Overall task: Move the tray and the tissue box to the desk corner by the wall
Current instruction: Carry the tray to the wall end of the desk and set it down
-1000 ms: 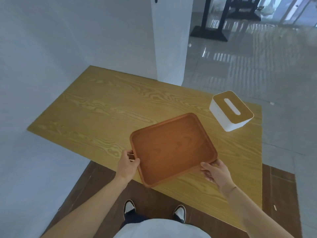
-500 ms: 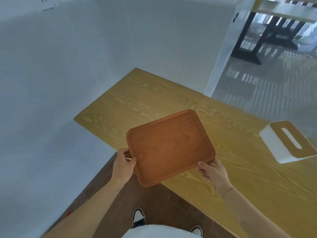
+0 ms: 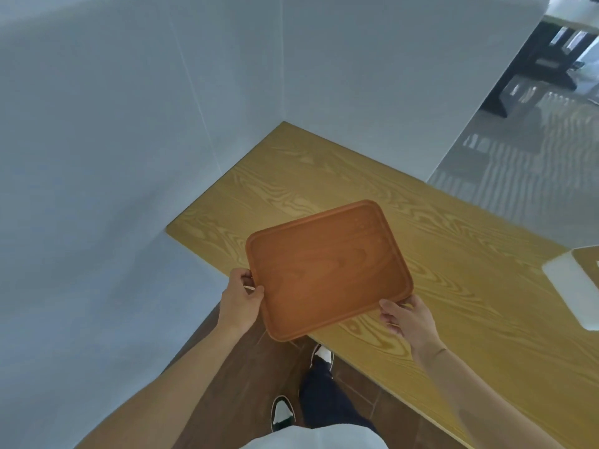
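Note:
A brown wooden tray (image 3: 327, 270) with rounded corners hangs in the air over the near edge of the desk (image 3: 421, 241). My left hand (image 3: 241, 296) grips its left rim and my right hand (image 3: 408, 319) grips its near right corner. The white tissue box (image 3: 577, 286) with a wooden top stands on the desk at the far right, cut off by the frame edge. The desk corner (image 3: 278, 150) where two white walls meet lies beyond the tray.
White walls (image 3: 129, 157) close the desk's left and far sides. Dark wood floor (image 3: 252, 367) and my shoes lie below the desk's near edge. A glossy tiled floor with black furniture legs (image 3: 531, 69) opens at the upper right.
Both hands have carried the tray left along the desk, toward the wall corner. The tissue box has stayed put and now sits at the frame's right edge.

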### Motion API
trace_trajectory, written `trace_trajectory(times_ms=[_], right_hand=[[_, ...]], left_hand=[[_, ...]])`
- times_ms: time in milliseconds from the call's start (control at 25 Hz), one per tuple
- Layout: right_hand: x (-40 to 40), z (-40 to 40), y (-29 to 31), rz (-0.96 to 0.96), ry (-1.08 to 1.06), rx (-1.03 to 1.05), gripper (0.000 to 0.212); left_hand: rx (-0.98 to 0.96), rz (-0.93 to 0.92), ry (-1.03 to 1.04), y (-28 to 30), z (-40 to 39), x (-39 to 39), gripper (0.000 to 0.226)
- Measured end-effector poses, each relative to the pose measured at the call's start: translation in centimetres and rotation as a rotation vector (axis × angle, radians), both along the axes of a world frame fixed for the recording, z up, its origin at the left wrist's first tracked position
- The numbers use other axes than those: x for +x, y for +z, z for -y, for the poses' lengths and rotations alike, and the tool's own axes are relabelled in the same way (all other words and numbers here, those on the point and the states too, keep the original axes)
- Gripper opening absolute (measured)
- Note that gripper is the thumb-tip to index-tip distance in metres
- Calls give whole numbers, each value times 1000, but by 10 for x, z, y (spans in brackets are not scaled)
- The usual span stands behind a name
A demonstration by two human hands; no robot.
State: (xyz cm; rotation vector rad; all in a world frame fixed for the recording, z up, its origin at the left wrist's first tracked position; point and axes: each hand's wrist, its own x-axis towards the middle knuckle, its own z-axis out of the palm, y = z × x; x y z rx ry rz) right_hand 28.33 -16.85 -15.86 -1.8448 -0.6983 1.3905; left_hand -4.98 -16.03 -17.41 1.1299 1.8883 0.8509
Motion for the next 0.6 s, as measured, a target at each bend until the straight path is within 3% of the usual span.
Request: trace_trajectory(times_ms=[600], right_hand=[[29,-101,-38,-10,-239,-86,24]], left_hand=[[-96,-155,-300,-17,-194,43,24]])
